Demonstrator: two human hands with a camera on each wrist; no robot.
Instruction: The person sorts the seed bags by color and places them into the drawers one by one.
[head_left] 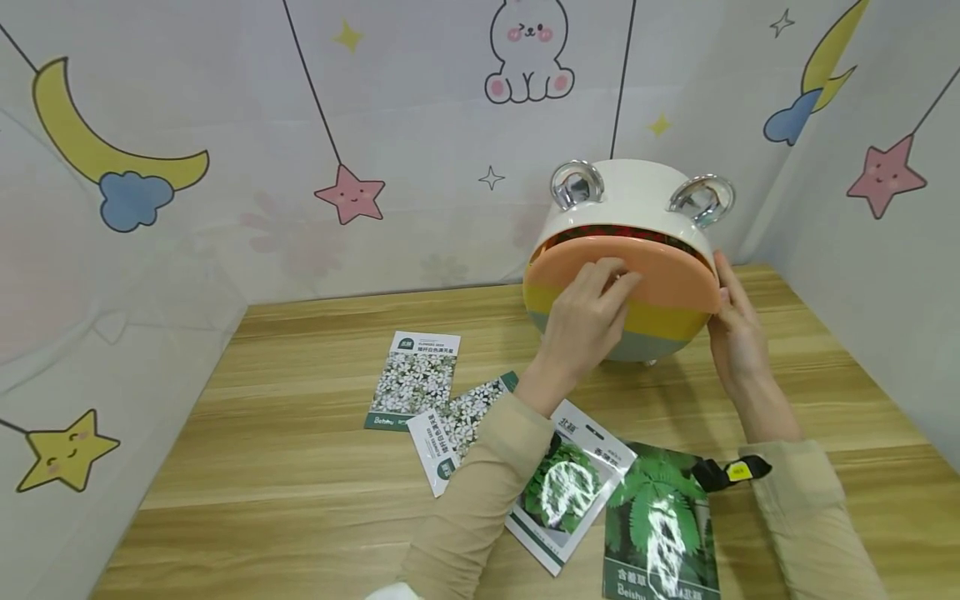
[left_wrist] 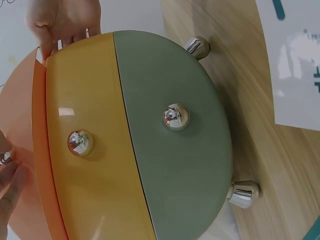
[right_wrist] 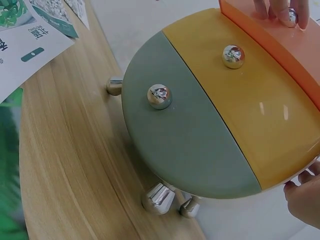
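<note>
A round frog-like drawer box (head_left: 651, 185), white with shiny ring ears, stands on the table. Its front has an orange drawer (head_left: 667, 275), a yellow drawer (left_wrist: 90, 190) and a grey-green drawer (right_wrist: 185, 135), with silver knobs. The orange drawer stands partly out, with a strip of red and green showing behind its top edge. My left hand (head_left: 588, 312) pinches the orange drawer's knob (right_wrist: 291, 18) between thumb and fingers. Against the box's right side rests my right hand (head_left: 738, 333), its fingers along the wall and the thumb near the front edge.
Seed packets lie in front of the box: two with white flowers (head_left: 414, 379) (head_left: 474, 412), one with leafy greens (head_left: 562, 492), and a green fern-like one (head_left: 660, 517). My sleeves overlap some. Printed cloth walls (head_left: 420, 100) border the wooden table (head_left: 300, 467).
</note>
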